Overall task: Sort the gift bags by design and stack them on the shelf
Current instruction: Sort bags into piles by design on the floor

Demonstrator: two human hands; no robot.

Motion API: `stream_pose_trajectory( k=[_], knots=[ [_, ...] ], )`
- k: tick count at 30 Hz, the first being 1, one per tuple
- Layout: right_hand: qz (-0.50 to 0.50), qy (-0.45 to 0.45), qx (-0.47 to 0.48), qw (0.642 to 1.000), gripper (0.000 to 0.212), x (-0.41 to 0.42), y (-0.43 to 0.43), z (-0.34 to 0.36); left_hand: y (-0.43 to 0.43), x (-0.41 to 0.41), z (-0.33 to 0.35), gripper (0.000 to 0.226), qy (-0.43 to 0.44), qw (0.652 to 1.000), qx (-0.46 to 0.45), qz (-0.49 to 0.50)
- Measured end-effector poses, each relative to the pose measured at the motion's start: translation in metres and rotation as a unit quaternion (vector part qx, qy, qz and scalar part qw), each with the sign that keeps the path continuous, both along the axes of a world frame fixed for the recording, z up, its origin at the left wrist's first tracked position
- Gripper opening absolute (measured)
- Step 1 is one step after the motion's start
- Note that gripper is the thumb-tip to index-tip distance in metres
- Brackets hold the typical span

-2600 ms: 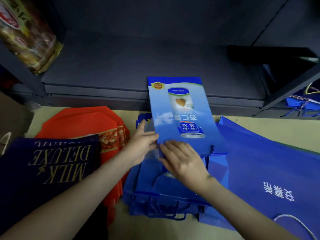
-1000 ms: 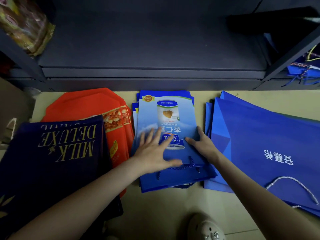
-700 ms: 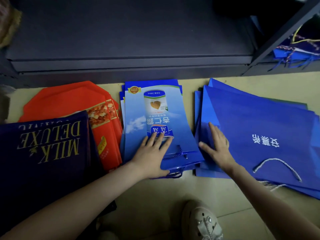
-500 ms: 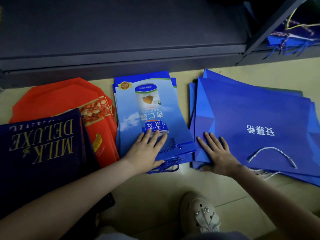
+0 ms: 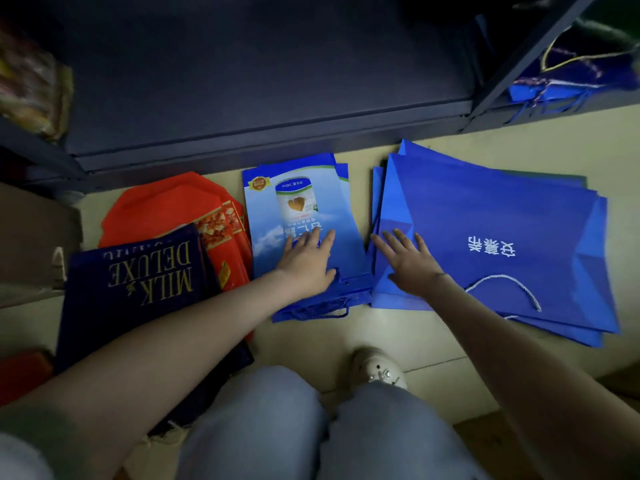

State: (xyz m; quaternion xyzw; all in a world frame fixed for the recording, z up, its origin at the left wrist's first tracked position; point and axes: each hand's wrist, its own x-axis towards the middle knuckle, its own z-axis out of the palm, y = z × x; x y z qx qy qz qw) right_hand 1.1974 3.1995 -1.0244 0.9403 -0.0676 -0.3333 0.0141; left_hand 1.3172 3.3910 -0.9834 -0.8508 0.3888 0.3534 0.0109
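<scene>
Two flat, spread hands: left hand [image 5: 306, 261] on sky-blue printed paper bags [image 5: 298, 202], right hand [image 5: 410, 268] on royal-blue paper bags [image 5: 502, 220]. Misaligned edges may fan apart when lifted.

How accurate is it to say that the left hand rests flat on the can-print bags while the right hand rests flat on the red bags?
Partly: in the head view the right hand rests flat on the plain blue bags, not the red bags. The left hand does rest flat on the can-print bags.

bag stacks [image 5: 298, 216] in front of shelf [image 5: 263, 98]
</scene>
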Motion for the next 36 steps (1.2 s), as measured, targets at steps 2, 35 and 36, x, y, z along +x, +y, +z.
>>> stream_pose_trajectory(
  k=[2, 35, 36],
  knots=[
    [-0.059, -0.038, 0.023, 0.997, 0.079, 0.009, 0.006, 0.031, -0.012, 0.0, 0.026, 0.07, -0.013, 1.0, -0.013, 0.007],
    [-0.318, -0.184, 0.206, 0.907, 0.051, -0.066, -0.041, 0.572, -0.131, -0.071, 0.565, 0.06, 0.038, 0.999, -0.018, -0.004],
    [-0.313, -0.184, 0.206, 0.909, 0.051, -0.064, -0.049, 0.578, -0.135, -0.07, 0.57, 0.06, 0.036, 0.999, -0.018, 0.001]
  ],
)
